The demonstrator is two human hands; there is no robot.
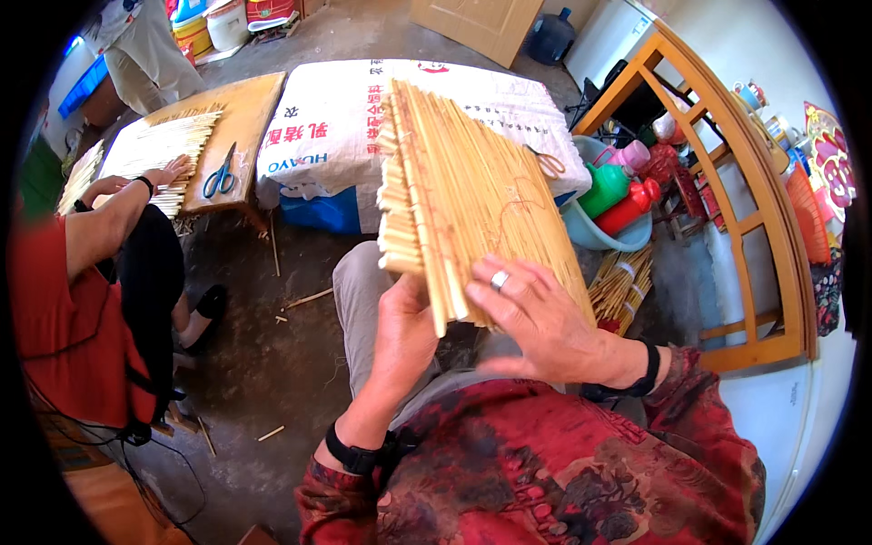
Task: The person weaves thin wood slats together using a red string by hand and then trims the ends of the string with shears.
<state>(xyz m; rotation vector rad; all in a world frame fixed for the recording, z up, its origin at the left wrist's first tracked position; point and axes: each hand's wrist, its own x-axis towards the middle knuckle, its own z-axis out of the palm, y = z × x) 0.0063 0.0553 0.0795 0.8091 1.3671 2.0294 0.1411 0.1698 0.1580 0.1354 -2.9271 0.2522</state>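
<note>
A mat of straw-coloured stalks [472,173], bound side by side with thread, is tilted up in front of me, its far part over the covered table. My left hand [404,331] grips its near left corner, thumb at the edge and the other fingers hidden beneath. Cut stalk ends [401,218] stick out in a row along the left side. My right hand [531,313], a ring on one finger, lies over the near end with its fingers stretched across the stalks. Loose reddish thread [522,204] trails over the mat's surface. Scissors with orange handles [548,163] lie just beyond its right edge.
A white printed sack [318,100] covers the table ahead. At left, a co-worker's hands [163,177] rest on another stalk mat [150,150], near blue-handled scissors [221,177]. To the right are a blue basin [581,227] with bottles, a stalk bundle [622,282] and a wooden frame [754,227].
</note>
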